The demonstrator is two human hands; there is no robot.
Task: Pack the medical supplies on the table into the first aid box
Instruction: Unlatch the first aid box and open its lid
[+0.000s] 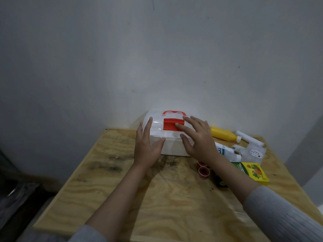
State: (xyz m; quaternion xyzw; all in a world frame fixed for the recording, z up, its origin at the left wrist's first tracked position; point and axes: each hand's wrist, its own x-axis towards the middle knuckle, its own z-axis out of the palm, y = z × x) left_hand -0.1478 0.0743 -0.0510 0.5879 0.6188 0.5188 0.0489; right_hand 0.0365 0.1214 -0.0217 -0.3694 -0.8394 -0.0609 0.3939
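The first aid box [173, 145] is white with a clear lid, a red handle and a red latch [170, 127]; it stands closed at the table's far edge. My left hand [147, 147] rests spread against its left front corner. My right hand [198, 138] lies spread over its right side, fingertips on the latch. To the right lie a yellow bottle [223, 136], white tubes [250, 139], a white bottle [225, 151], a clear packet [251, 152], a green-and-yellow carton [251, 171] and two small red-capped jars [203, 170].
The plywood table [157, 198] stands against a grey wall [157, 58]. A dark object [221, 181] lies partly under my right forearm. Dark floor and clutter show beyond the table's left edge.
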